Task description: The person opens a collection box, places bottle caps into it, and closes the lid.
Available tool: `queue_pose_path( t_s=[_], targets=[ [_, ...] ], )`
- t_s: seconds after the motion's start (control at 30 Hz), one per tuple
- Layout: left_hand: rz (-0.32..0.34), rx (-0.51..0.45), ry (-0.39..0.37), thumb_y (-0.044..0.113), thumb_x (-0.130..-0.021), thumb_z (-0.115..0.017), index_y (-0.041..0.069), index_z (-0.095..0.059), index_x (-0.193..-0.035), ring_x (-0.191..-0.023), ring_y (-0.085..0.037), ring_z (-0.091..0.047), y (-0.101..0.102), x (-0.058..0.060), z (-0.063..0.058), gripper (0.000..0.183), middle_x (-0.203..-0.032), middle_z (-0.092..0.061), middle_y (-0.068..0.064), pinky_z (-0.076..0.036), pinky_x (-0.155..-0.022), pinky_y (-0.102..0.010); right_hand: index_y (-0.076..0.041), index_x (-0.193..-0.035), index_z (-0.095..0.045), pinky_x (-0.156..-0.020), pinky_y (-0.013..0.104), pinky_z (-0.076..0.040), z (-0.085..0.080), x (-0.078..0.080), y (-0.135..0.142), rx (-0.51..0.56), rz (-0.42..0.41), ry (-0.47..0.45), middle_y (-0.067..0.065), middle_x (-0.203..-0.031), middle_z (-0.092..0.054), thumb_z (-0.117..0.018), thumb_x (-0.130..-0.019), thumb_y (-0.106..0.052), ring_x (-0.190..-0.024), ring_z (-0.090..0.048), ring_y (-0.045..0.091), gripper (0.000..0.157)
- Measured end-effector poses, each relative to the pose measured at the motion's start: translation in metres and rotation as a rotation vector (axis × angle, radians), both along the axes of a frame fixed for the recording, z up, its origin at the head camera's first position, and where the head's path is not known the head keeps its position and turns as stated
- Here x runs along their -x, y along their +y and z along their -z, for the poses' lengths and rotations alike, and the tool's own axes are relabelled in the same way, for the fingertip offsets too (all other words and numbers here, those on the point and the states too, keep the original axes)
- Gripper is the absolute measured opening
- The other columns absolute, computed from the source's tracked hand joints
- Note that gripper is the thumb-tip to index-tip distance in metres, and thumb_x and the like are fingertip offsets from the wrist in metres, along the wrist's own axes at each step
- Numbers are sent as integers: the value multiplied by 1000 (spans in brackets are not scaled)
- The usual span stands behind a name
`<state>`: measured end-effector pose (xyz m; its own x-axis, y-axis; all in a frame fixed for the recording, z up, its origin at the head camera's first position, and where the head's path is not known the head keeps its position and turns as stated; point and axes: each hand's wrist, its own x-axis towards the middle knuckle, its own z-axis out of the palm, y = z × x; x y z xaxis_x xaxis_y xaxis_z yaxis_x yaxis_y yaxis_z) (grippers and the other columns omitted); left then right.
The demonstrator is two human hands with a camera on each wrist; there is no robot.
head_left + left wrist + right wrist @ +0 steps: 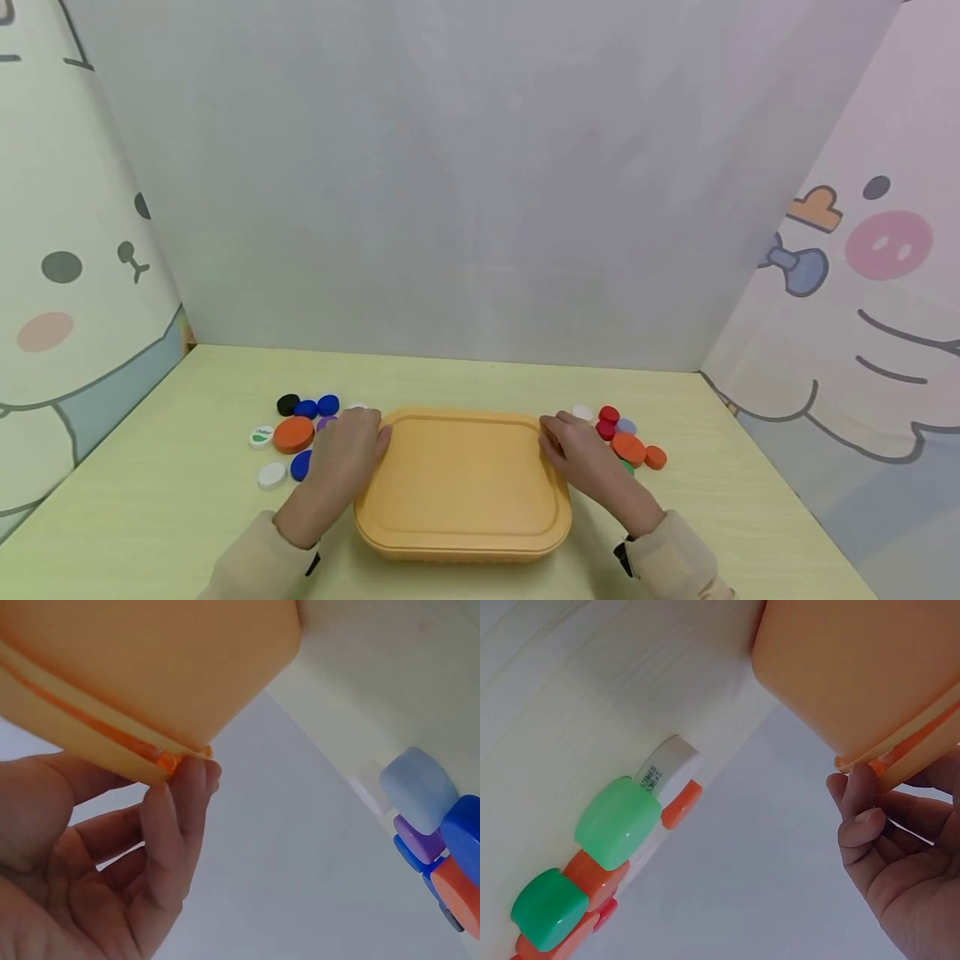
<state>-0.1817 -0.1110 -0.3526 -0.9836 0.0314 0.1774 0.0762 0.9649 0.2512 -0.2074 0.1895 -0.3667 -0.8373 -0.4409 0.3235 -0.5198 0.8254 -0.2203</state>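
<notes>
In the head view, a yellow-orange plastic box with a flat lid (465,475) stands at the front middle of the table. My left hand (345,446) holds the lid at its far left corner. At the far right corner my right hand (585,454) grips it the same way. From below, the left wrist view shows the left hand (142,840) with fingertips curled up against the rim, and a bright orange strip between lid and box wall (165,667). The right wrist view has the right hand (900,840) at the matching corner, fingers bent under the rim.
Several bottle caps lie left of the box, among them a large orange cap (293,435), a black cap (288,405) and a white cap (272,476). More lie to the right, including an orange cap (628,449) and a red cap (609,414). A grey wall (465,183) rises behind the table.
</notes>
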Motion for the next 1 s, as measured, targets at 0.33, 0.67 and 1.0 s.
queue_pose_path(
  t_s=[0.33, 0.67, 1.0],
  targets=[
    [-6, -20, -15, 22, -89, -58, 2, -59, -76, -52, -17, -41, 2, -1, -7, 23, -61, -44, -5, -32, -47, -24, 0, -97, -64, -49, 13, -37, -7, -1, 1, 40, -1, 5, -2, -68, -48, -63, -83, -8, -58, -39, 7, 16],
    [9, -65, 13, 21, -90, -57, 0, -60, -82, -51, -17, -41, 2, -4, -23, 22, -63, -44, -6, -33, -47, -23, 4, -103, -64, -48, 14, -36, -21, -1, 0, 78, 21, 41, 1, -69, -49, -64, -82, -5, -57, -38, 8, 23],
    [45, -105, 119, 20, -90, -56, -1, -59, -84, -55, -19, -44, -1, 6, -38, 22, -67, -49, -8, -41, -49, -26, 7, -104, -63, -47, 15, -35, -32, 12, 3, 131, -40, 239, 3, -69, -49, -64, -81, -1, -56, -37, 6, 24]
  ],
)
